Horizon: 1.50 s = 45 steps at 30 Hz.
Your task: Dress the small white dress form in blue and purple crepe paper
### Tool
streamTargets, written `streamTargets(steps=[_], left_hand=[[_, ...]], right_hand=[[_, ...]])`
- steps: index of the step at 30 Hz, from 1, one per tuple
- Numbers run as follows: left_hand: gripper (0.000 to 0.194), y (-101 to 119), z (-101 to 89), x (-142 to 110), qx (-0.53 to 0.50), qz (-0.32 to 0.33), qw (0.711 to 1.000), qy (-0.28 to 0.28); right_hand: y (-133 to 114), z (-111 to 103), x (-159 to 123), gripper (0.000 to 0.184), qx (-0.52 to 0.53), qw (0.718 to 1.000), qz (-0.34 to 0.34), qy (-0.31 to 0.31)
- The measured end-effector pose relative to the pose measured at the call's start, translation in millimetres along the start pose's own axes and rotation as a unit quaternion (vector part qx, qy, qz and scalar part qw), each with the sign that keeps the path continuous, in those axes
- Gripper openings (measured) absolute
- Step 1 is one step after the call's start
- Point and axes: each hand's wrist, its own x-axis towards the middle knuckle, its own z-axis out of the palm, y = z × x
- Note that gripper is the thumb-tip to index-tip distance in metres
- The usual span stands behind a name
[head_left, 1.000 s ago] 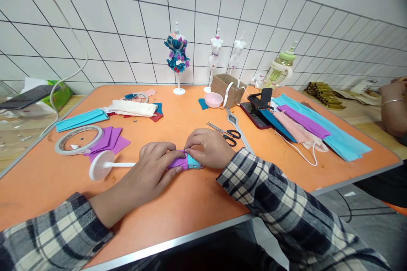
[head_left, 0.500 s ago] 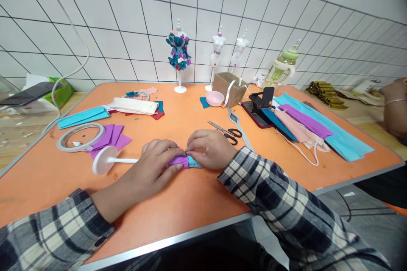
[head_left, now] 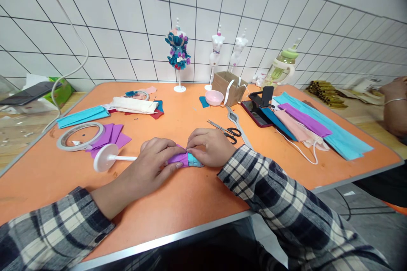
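Observation:
A small mannequin on a stand lies on its side before me, its white round base point(head_left: 106, 158) to the left and its rod running behind my left wrist. Its body is wrapped in purple crepe paper point(head_left: 178, 158) and turquoise crepe paper point(head_left: 193, 160). My left hand point(head_left: 160, 159) is closed around the purple-wrapped part, thumb on the near side. With thumb and forefinger together, my right hand point(head_left: 208, 147) pinches the paper where purple meets turquoise. The far end of the mannequin is hidden under my right hand.
Black-handled scissors point(head_left: 227, 131) lie beyond my right hand. A tape roll point(head_left: 81, 136) and purple paper pieces point(head_left: 111, 137) are at left. Folded crepe paper point(head_left: 318, 123) and a phone point(head_left: 256, 114) lie at right. Upright mannequins point(head_left: 178, 51) and a cardboard box point(head_left: 230, 89) stand behind.
Both hands stay on the mannequin, with only slight finger movement at the paper. The whole view has shifted very slightly.

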Motion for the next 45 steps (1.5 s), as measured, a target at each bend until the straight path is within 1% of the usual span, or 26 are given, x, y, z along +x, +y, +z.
streamTargets(steps=[3,6,8,12,15,19,23,24,25,27,29,31,35,39,41,45], left_hand=[[0.026,1,-0.1,0,-0.002,-0.01,1.0,-0.002],[0.033,1,0.3,0,-0.015,-0.031,0.999,0.013],[0.038,0,1.0,-1,-0.02,-0.034,0.999,0.019],[0.04,-1,1.8,0,-0.022,-0.024,0.999,0.01],[0.032,0,1.0,3,-0.023,-0.022,0.999,-0.008],[0.029,2,0.4,4,-0.027,-0.031,0.999,-0.022],[0.027,4,1.7,3,0.0,-0.027,1.0,0.013],[0.027,3,1.7,3,-0.001,-0.023,1.0,0.015],[0.027,3,1.2,2,-0.006,-0.02,1.0,0.007],[0.025,1,-0.7,2,-0.022,-0.022,0.999,-0.025],[0.024,0,-3.7,3,-0.025,-0.036,0.998,-0.047],[0.023,-1,-6.5,3,-0.018,-0.048,0.998,-0.048],[0.02,0,-9.1,4,-0.007,-0.051,0.998,-0.041],[0.02,0,-8.3,5,-0.007,-0.036,0.999,-0.021],[0.021,0,-7.3,5,-0.016,-0.032,0.999,-0.01],[0.025,0,-5.8,6,-0.022,-0.034,0.999,-0.002]], right_hand=[[-1,1,1,0.009,0.014,1.0,0.027,0.007],[-3,1,1,0.008,0.017,0.999,0.03,0.003],[-3,2,0,0.009,0.017,0.999,0.027,0.002],[2,1,-2,0.012,0.013,1.0,-0.011,-0.003],[5,-2,-2,0.015,0.0,0.998,-0.051,-0.036],[1,-9,0,0.018,-0.036,0.994,-0.068,-0.08],[-4,-12,2,0.016,-0.042,0.992,-0.06,-0.102],[-4,-12,2,0.015,-0.037,0.992,-0.055,-0.105],[-3,-12,2,0.014,-0.029,0.993,-0.048,-0.105],[-1,-11,1,0.012,-0.002,0.995,-0.02,-0.093],[1,-12,0,0.017,0.022,0.997,0.017,-0.077],[1,-12,-1,0.024,0.024,0.997,0.028,-0.074],[-3,-8,0,0.024,-0.022,0.998,0.003,-0.066],[-8,-2,1,0.023,-0.07,0.996,0.02,-0.051],[-9,0,1,0.022,-0.104,0.993,0.023,-0.052],[-13,-1,2,0.022,-0.164,0.984,0.003,-0.064]])
